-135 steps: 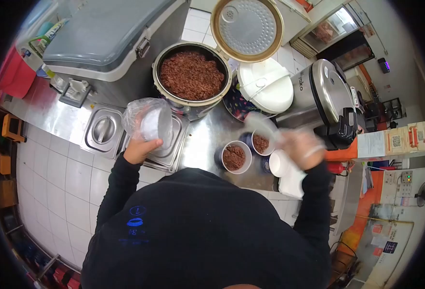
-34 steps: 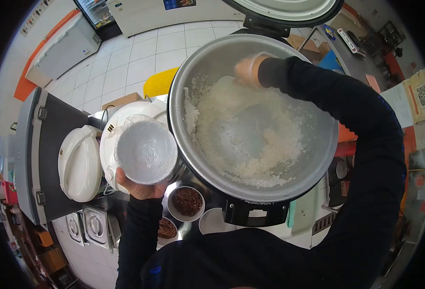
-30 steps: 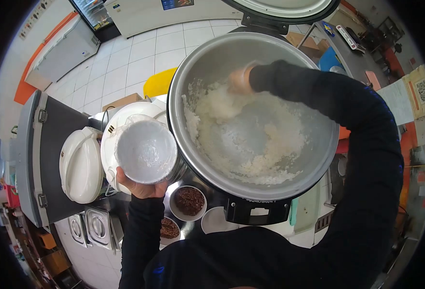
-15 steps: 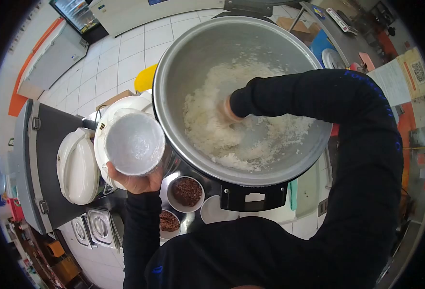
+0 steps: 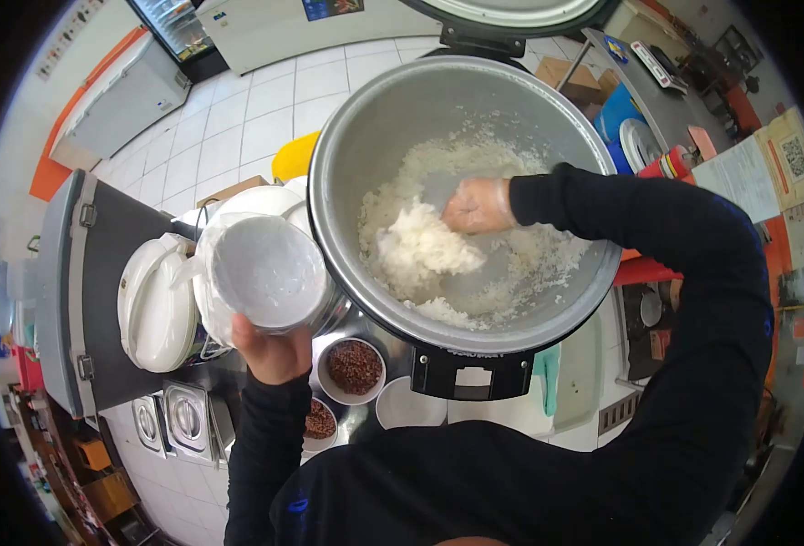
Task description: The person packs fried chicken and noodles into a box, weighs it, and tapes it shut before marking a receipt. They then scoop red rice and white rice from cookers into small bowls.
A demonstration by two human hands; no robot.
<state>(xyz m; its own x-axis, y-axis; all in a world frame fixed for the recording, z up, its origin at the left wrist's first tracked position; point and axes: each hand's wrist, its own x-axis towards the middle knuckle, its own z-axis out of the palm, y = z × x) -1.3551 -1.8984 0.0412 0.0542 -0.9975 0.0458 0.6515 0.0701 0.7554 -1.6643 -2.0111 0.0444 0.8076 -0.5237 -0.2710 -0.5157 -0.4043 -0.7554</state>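
My left hand point(image 5: 273, 350) grips a round white bowl point(image 5: 270, 273) from below, its mouth tilted toward me. Thin clear plastic lines the bowl and hangs over its left rim. Inside the large grey cooker pot point(image 5: 347, 146), my right hand point(image 5: 479, 206) is closed, seemingly in a clear glove. A heaped lump of white rice point(image 5: 425, 241) sits just left of that fist, raised above the loose rice; whatever carries it is hidden. More rice clings to the pot's floor and wall.
Below the pot stand two bowls of reddish-brown grains point(image 5: 355, 367) and a white bowl point(image 5: 411, 403). White lidded containers point(image 5: 156, 305) and an open grey insulated box point(image 5: 101, 291) are at left. A teal cloth point(image 5: 548, 378) lies near the pot's front handle.
My right hand has risen from deep in the rice, and a lump of rice now shows beside it. My left hand still holds the bowl. The view has shifted slightly.
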